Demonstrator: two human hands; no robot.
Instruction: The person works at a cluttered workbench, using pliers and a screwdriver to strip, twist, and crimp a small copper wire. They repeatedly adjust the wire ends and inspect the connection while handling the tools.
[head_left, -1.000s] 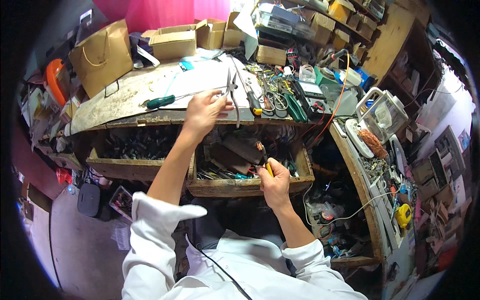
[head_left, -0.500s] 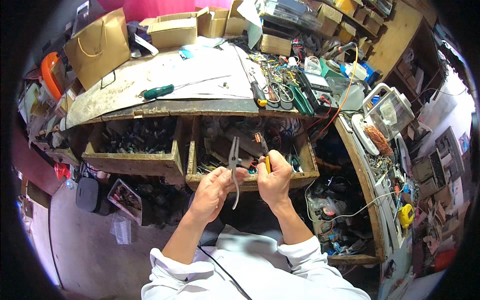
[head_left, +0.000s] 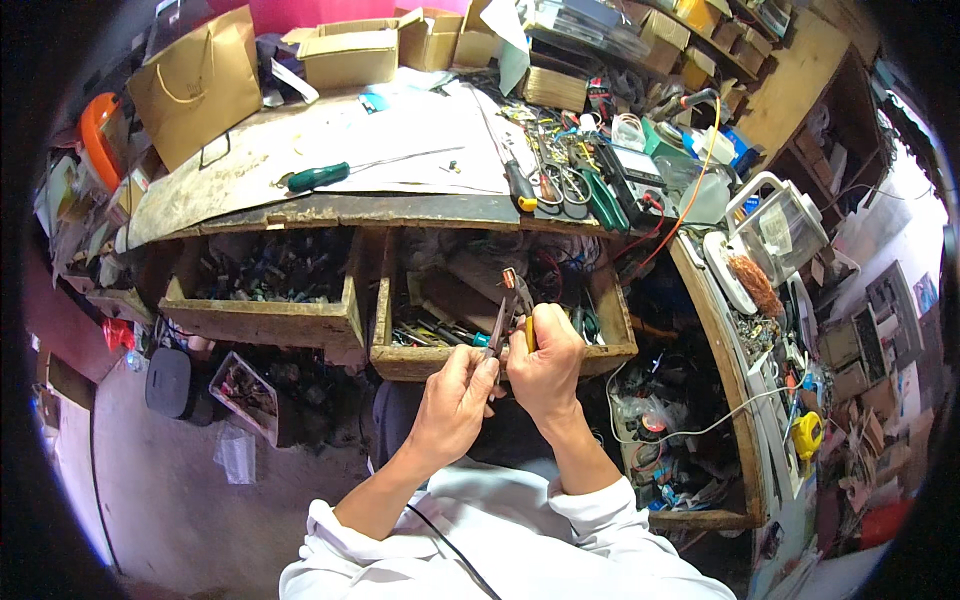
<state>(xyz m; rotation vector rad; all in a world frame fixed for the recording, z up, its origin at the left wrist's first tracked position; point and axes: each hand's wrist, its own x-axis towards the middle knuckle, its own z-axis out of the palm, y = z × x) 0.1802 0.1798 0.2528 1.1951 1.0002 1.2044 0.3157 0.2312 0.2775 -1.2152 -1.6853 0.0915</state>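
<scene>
My left hand (head_left: pixel 448 408) is closed around bare-metal long-nose pliers (head_left: pixel 498 328), whose jaws point up and away from me. In my right hand (head_left: pixel 547 362), closed as well, is a pair of pliers with yellow handles (head_left: pixel 530 335). A small copper-coloured piece (head_left: pixel 508 276) sits at the tip of the yellow-handled pliers. The two tools' jaws are close together just below that piece; whether they touch I cannot tell. Both hands are over the front of an open wooden drawer (head_left: pixel 420 362) holding screwdrivers and other tools.
A second open drawer (head_left: pixel 260 322) full of small dark parts is to the left. On the bench paper lies a green-handled screwdriver (head_left: pixel 320 177). Scissors, pliers and a meter (head_left: pixel 635 165) crowd the bench's right. A yellow tape measure (head_left: pixel 808 435) rests on the right-hand side bench.
My left hand has moved right and tilted its long-nose pliers, bringing their jaws up to the yellow-handled pliers. My right hand has shifted only slightly and keeps its grip.
</scene>
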